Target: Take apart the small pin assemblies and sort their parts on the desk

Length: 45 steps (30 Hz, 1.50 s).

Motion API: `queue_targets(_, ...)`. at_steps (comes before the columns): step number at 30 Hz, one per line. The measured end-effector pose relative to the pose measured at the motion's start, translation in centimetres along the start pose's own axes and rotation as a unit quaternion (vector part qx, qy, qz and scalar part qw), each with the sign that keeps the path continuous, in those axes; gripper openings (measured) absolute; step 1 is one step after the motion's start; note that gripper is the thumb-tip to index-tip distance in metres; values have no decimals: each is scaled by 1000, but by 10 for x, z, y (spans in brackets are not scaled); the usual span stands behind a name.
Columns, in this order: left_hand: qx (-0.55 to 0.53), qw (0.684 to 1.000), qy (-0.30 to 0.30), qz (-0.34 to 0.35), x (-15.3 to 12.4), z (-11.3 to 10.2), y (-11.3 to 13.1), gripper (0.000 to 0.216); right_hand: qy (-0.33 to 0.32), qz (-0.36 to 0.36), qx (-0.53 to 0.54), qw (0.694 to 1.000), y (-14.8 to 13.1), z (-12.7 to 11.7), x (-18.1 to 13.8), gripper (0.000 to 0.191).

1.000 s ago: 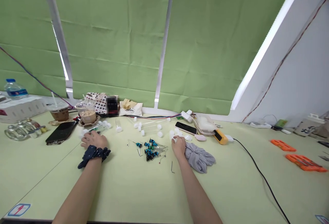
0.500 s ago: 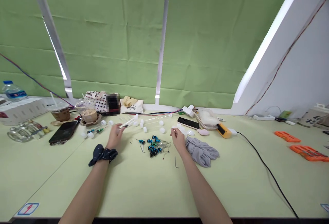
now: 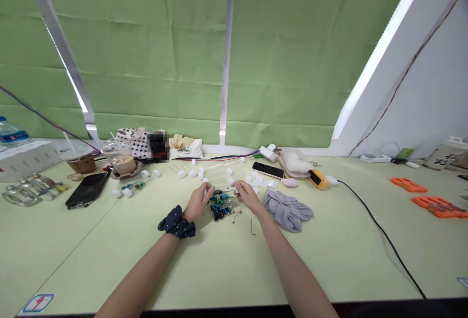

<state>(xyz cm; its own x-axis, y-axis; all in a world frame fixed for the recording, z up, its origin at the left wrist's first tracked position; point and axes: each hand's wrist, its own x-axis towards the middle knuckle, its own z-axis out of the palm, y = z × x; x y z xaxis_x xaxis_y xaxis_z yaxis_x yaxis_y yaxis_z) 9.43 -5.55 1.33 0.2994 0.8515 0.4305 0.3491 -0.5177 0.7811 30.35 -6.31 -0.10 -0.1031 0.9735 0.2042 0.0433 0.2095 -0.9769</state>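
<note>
The pale green table [image 3: 219,269] fills the foreground, one hex key [image 3: 251,227] lying nearest. The left hand [image 3: 197,202] and right hand [image 3: 247,195], both half-curled, flank one pile of blue-and-green pieces [image 3: 220,210]; whether either grips anything, I cannot tell. Beyond are two phones [image 3: 87,189], two drink cups [image 3: 125,164], then three hanging green blinds [image 3: 146,55].

green blinds [image 3: 292,55] | drink cup with straw [image 3: 81,163] | grey cloth [image 3: 288,211] | yellow-black device [image 3: 319,180]

Green blinds [image 3: 146,65], a long table [image 3: 219,274], phones [image 3: 87,189] and drinks [image 3: 123,164] suggest an office workroom.
</note>
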Motion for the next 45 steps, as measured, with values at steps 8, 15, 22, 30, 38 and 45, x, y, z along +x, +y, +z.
queue_targets(8,-211,949,-118,-200,2,-17,-6,47,-63,-110,17,992,-5,9,-6,29)
queue_targets(15,-208,963,-145,-92,-1,-28,0,41,-49,-60,39,996,-5,7,-6,30)
queue_targets(22,-162,979,-25,-120,3,-22,-9,35,-51,-108,-28,992,-8,8,-7,27)
queue_targets(30,-194,970,-10,-146,3,-24,-17,37,-10,-144,-123,982,-3,12,-6,16)
queue_targets(38,-198,966,-4,-163,4,-23,-22,40,14,-181,-209,961,2,12,-5,20)
queue_targets(45,-160,972,28,-171,5,-23,-20,42,15,-176,-237,955,4,10,-5,11)
